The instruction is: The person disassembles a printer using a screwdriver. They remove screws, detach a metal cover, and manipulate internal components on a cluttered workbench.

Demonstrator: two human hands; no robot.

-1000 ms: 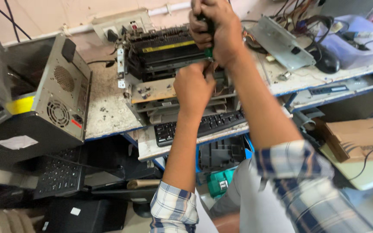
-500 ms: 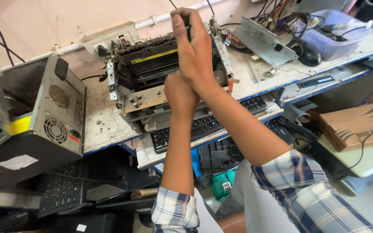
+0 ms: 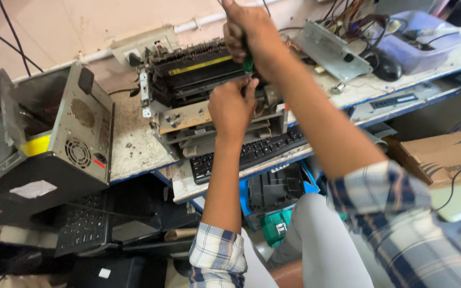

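R hand (image 3: 249, 32) grips green screwdriver (image 3: 247, 63); L hand (image 3: 231, 104) on printer assy (image 3: 204, 90).

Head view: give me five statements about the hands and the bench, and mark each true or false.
1. The right hand grips a green-handled tool above the stripped printer assembly. True.
2. The left hand rests on the keyboard. False: it is up at the printer assembly, just below the tool; the black keyboard lies lower, on a shelf.
3. An opened computer case stands to the left of the printer assembly. True.
4. The tub at the bench's far right is red. False: the plastic tub is pale purple.
5. Both sleeves are plain white. False: they are plaid.
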